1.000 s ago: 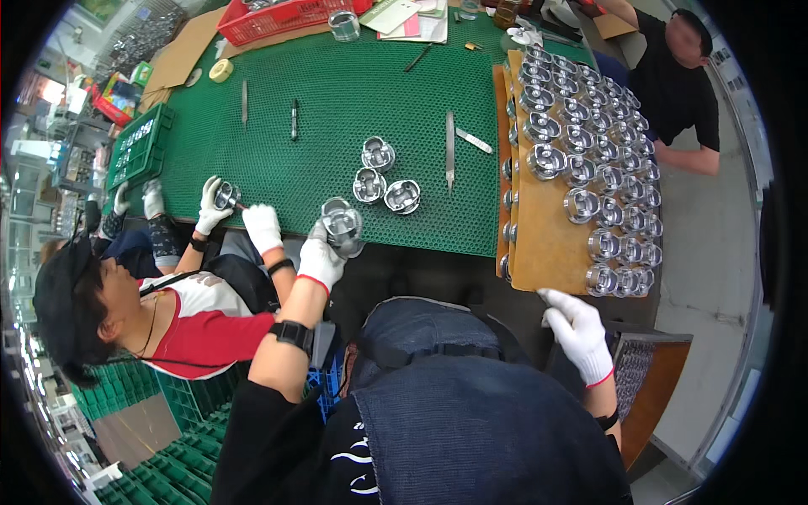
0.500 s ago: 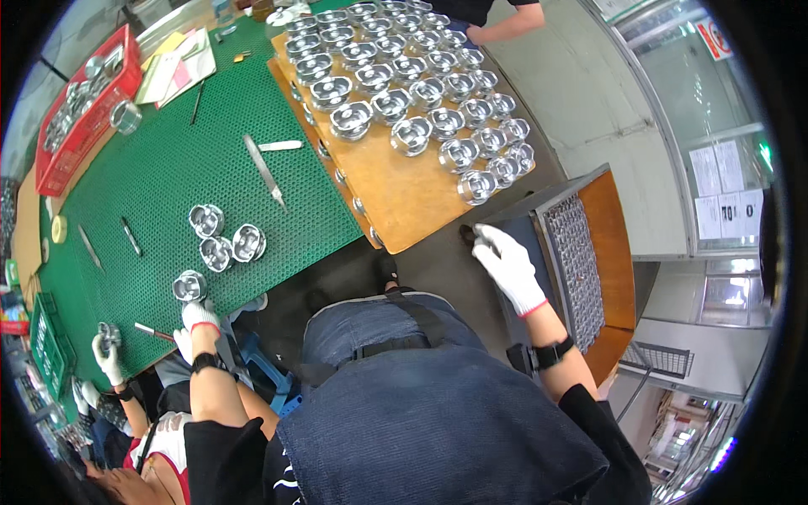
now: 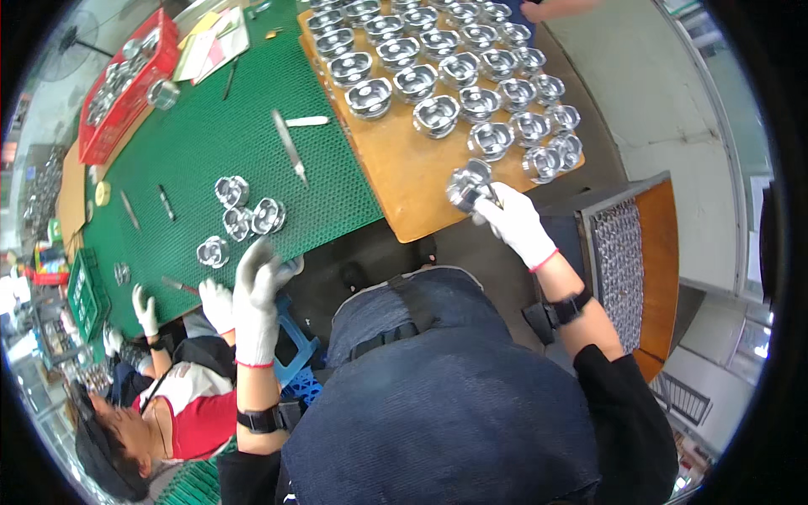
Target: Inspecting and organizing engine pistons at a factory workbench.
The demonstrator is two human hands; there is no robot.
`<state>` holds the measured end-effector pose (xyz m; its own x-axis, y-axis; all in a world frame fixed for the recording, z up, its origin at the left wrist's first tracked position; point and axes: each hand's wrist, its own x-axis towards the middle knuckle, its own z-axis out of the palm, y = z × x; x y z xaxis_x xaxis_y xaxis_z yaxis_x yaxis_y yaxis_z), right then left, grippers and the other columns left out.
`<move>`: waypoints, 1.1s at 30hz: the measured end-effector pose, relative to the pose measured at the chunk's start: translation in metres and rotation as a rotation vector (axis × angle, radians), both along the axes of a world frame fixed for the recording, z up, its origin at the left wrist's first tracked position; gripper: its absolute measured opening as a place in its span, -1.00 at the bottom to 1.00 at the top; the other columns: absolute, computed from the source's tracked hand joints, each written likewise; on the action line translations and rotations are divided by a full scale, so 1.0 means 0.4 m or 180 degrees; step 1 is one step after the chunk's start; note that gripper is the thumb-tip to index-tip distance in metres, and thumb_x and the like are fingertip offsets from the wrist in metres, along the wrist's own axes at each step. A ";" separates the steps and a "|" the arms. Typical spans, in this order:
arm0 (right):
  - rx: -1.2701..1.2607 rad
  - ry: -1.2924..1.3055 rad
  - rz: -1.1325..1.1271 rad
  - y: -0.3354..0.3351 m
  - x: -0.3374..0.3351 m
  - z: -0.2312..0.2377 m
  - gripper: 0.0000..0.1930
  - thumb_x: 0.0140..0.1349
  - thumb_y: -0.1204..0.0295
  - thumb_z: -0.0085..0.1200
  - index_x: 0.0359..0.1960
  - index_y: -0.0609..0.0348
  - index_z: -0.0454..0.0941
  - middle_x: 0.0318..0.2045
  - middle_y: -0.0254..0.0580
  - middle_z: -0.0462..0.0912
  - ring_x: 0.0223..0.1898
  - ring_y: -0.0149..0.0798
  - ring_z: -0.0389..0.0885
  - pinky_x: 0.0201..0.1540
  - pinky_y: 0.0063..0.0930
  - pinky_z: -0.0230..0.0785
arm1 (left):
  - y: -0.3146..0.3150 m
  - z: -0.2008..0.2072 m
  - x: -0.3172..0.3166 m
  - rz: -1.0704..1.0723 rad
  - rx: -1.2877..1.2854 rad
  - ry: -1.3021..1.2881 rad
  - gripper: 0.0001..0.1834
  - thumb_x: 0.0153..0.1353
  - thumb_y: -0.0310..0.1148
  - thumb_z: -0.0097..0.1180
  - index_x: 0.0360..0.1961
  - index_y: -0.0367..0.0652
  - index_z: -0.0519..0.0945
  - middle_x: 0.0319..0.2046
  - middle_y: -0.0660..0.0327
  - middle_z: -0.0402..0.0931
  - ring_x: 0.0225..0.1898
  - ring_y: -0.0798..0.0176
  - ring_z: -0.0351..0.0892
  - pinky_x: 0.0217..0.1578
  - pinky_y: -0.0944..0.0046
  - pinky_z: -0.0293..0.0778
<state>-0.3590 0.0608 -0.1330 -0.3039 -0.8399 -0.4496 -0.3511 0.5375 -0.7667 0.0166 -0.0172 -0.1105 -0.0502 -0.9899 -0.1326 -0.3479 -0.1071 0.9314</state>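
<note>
My right hand [image 3: 518,225], in a white glove, grips a shiny metal piston [image 3: 467,187] by the front edge of a wooden board [image 3: 412,198]. Many similar pistons [image 3: 436,116] stand in rows across that board. My left hand [image 3: 255,290], gloved too and blurred, hovers over the near edge of the green mat [image 3: 328,198]. Its fingers look apart, with nothing visible in them. Just beyond it a lone piston [image 3: 213,252] rests on the mat. Three more pistons [image 3: 238,222] are grouped close behind that one.
A co-worker's gloved hands [image 3: 145,310] are at the left table edge near a small metal part [image 3: 122,273]. A red crate [image 3: 130,93] of metal parts is far left. Long thin blade-like tool [image 3: 290,150] lies mid-mat. An open-sided bin [image 3: 619,269] stands right; a blue stool [image 3: 295,341] is below.
My right hand, empty before, has taken a piston from the board's near corner. My left hand has lifted back from the lone piston. The co-worker's far hand has come away from a metal part.
</note>
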 end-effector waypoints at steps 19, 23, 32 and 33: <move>-0.2778 0.3168 0.3431 -0.100 0.234 0.495 -0.70 -0.09 0.37 0.09 -0.23 -0.12 0.60 -0.67 -0.39 0.26 -0.63 -0.33 0.41 -0.59 -0.41 0.26 | 0.053 0.286 -0.102 -0.1636 -0.0507 0.1242 0.20 -0.19 0.01 0.42 0.34 -0.32 -0.04 0.15 0.01 0.18 0.16 0.09 0.29 0.19 0.11 0.21; -0.2978 0.3448 0.3402 -0.117 0.275 0.478 -0.66 -0.06 0.35 0.09 -0.16 -0.09 0.58 -0.65 -0.40 0.31 -0.63 -0.37 0.43 -0.63 -0.45 0.28 | 0.050 0.284 -0.082 -0.1817 -0.0905 0.0968 0.17 -0.27 -0.19 0.41 0.32 -0.34 -0.03 0.13 -0.02 0.19 0.17 0.06 0.30 0.19 0.13 0.25; -0.1670 0.0953 0.2946 -0.113 0.330 0.439 -0.72 0.18 0.46 -0.06 -0.08 0.05 0.57 -0.44 -0.12 0.60 -0.42 -0.06 0.62 -0.35 -0.33 0.52 | 0.033 0.293 -0.053 -0.1511 -0.2302 0.0451 0.23 -0.26 -0.12 0.53 0.30 -0.35 -0.04 0.14 -0.06 0.18 0.15 -0.01 0.35 0.15 0.06 0.31; -0.1826 0.0512 0.2676 -0.116 0.335 0.432 -0.71 0.18 0.46 -0.04 -0.05 0.03 0.57 -0.40 -0.10 0.62 -0.38 -0.07 0.63 -0.31 -0.36 0.52 | 0.025 0.289 -0.059 -0.1447 -0.2267 0.1246 0.23 -0.26 -0.11 0.54 0.30 -0.35 -0.03 0.16 -0.12 0.17 0.14 -0.03 0.38 0.11 0.05 0.37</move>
<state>-0.2249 0.0144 0.0396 0.4600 -0.8843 0.0801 -0.5656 -0.3614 -0.7413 -0.0068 -0.0070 0.0049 -0.3658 -0.7056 0.6069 0.1365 0.6044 0.7849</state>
